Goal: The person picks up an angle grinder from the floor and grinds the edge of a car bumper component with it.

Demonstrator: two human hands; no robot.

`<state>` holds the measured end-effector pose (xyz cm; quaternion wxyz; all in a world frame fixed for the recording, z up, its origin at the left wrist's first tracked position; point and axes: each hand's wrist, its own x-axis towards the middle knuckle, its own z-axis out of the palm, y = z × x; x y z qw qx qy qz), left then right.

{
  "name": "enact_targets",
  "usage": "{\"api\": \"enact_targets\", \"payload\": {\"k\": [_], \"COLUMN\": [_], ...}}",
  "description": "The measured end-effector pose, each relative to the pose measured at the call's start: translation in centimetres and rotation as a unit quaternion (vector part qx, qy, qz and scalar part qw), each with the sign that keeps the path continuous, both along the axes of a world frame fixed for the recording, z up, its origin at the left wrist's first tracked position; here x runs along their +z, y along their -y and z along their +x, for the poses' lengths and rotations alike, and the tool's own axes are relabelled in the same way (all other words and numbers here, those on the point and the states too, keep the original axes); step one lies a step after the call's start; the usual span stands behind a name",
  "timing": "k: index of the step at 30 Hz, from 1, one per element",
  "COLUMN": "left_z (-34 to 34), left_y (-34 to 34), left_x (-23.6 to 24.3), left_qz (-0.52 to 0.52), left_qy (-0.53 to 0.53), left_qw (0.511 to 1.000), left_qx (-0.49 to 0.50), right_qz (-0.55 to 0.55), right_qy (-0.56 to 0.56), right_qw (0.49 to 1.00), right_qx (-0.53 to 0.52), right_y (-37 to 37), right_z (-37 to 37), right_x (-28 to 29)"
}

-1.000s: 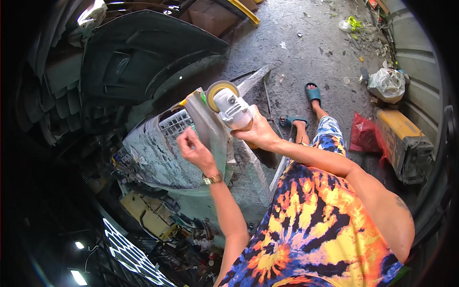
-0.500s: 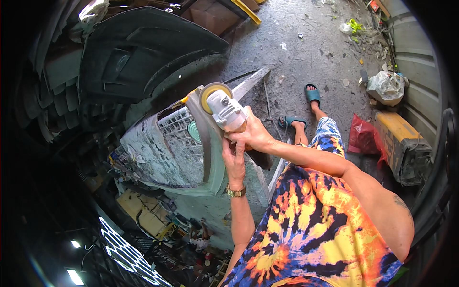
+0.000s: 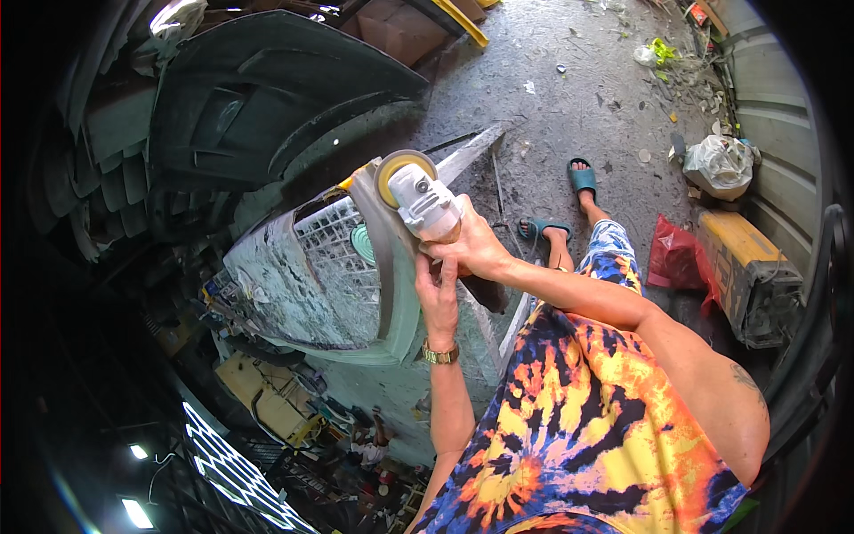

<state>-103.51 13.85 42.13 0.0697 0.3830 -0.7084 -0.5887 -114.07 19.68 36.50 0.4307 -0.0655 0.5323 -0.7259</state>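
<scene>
My right hand [image 3: 483, 246] is wrapped round the body of an angle grinder [image 3: 421, 198] with a pale, translucent head. Its round yellow disc [image 3: 389, 181] sits at the upper end of a curved grey-green moulded panel [image 3: 400, 334], against or just over the edge; exact contact cannot be told. Just below the right hand, my left hand [image 3: 438, 303], with a gold watch on its wrist, closes at the underside of the grinder. Its fingertips are partly hidden there. Inside the panel's frame are a white lattice [image 3: 331, 233] and a light green round piece [image 3: 362, 244].
The panel rests on a pale metal frame [image 3: 471, 153]. Large dark hood-like panels [image 3: 267, 98] stand at left. At right are a red bag [image 3: 673, 254], a yellow-topped box [image 3: 743, 236], a white plastic bag [image 3: 719, 160] and a corrugated wall [image 3: 769, 84]. Debris litters the floor.
The grinder and both hands have shifted very slightly to the right in view. My grip looks the same.
</scene>
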Motion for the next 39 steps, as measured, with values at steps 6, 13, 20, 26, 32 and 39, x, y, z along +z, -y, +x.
{"api": "enact_targets", "payload": {"k": [6,13,20,26,32,39], "left_z": [-0.2,0.0,-0.2,0.2,0.1,0.1], "left_y": [-0.4,-0.4,-0.7,-0.5,-1.1,-1.6], "left_x": [0.4,0.1,0.4,-0.1,0.7,0.6], "left_qz": [0.002,0.003,0.010,0.007,0.004,0.007], "left_qy": [-0.009,0.003,-0.010,0.000,-0.005,-0.012], "left_qw": [1.000,1.000,1.000,1.000,1.000,1.000], "left_qx": [0.007,0.006,0.013,0.007,0.003,0.016], "right_qz": [-0.008,-0.002,-0.001,0.008,-0.004,0.005], "right_qy": [-0.018,-0.003,-0.035,-0.027,-0.039,-0.038], "right_qw": [1.000,1.000,0.999,1.000,0.999,0.999], "right_qx": [-0.014,0.001,-0.002,0.003,-0.006,0.002], "right_y": [0.0,-0.3,-0.4,-0.2,-0.9,-0.8], "right_z": [0.1,-0.1,-0.2,0.1,0.0,0.4], "right_x": [0.1,0.1,0.4,-0.4,0.3,-0.1]}}
